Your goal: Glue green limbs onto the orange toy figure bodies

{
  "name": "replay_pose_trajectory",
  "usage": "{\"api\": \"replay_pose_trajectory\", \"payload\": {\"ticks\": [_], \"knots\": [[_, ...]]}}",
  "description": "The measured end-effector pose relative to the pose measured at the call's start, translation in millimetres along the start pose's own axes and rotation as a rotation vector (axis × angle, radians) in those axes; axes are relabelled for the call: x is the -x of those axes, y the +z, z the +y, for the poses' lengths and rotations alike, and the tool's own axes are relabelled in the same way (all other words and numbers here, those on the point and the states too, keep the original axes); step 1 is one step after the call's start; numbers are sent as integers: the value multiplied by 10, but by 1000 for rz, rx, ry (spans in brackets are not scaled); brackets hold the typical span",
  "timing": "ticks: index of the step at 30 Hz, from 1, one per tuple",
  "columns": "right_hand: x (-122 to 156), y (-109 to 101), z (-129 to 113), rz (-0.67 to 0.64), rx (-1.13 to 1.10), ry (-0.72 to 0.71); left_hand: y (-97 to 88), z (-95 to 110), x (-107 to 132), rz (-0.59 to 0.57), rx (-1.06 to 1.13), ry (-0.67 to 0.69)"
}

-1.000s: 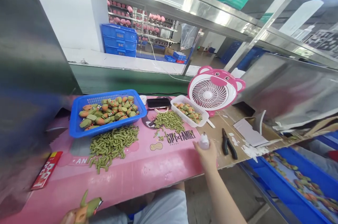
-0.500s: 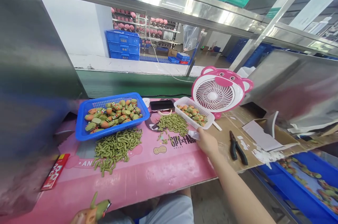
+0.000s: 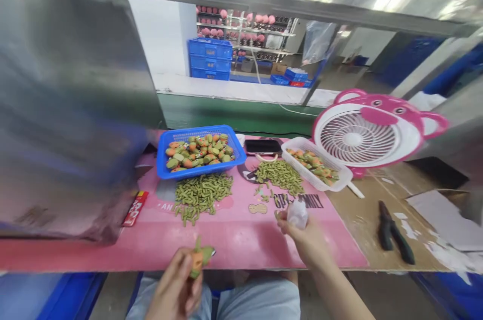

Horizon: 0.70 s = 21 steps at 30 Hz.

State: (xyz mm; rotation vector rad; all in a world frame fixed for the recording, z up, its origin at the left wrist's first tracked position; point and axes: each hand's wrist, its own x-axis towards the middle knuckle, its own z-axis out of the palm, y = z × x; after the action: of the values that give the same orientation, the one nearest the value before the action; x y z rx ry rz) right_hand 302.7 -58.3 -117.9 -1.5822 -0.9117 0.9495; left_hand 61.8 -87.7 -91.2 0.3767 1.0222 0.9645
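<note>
My left hand (image 3: 175, 280) is closed on a small green and orange toy figure (image 3: 199, 258), held over the table's front edge. A thin green piece sticks up from it. My right hand (image 3: 311, 239) grips a small translucent plastic bottle (image 3: 297, 214), and a bit of green shows at its fingertips, probably one of the short curved pieces. One pile of such green pieces (image 3: 204, 193) lies in front of a blue basket (image 3: 163, 159) of similar figures. A smaller pile (image 3: 279, 175) is beside a white basket (image 3: 345, 179), which also holds figures.
Behind the piles lies a phone (image 3: 263, 147). A pink bear-faced fan (image 3: 356, 139) stands at the back right. Dark-handled pliers (image 3: 392, 234) and paper scraps rest on cardboard at right. A red packet (image 3: 136, 208) lies near the metal panel (image 3: 71, 108) at left.
My right hand has drawn back from the smaller pile towards me, still holding the bottle. My left hand with the figure has come further into view. The camera has turned left.
</note>
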Motion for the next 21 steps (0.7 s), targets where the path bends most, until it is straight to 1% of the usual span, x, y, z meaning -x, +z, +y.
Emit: {"api": "replay_pose_trajectory", "payload": {"ticks": [3,4,5,7,10,13,15,18,21], "knots": [[431,395,-121,-223,-253,73,123,-9,-32,-65,47,50],[562,500,-174,-310,-440,156,141,-15,-46,-96,53,47],[674,587,-224,-371,-566,228,150,-23,-57,-122,60,47],[828,711,-290,-461,-731,324,151,-45,-66,-150,66,72],[906,796,-273,-540,-786,374,150,-81,-50,-111,75,192],[914,823,-202,-605,-787,426,177,-89,-30,-13,82,316],[934,842,-194,-626,-788,469,208,-81,-33,43,72,386],[995,886,-262,-606,-761,523,252,-78,-63,69,13,465],[1052,936,-335,-559,-736,560,275,-100,-98,84,-40,510]]}}
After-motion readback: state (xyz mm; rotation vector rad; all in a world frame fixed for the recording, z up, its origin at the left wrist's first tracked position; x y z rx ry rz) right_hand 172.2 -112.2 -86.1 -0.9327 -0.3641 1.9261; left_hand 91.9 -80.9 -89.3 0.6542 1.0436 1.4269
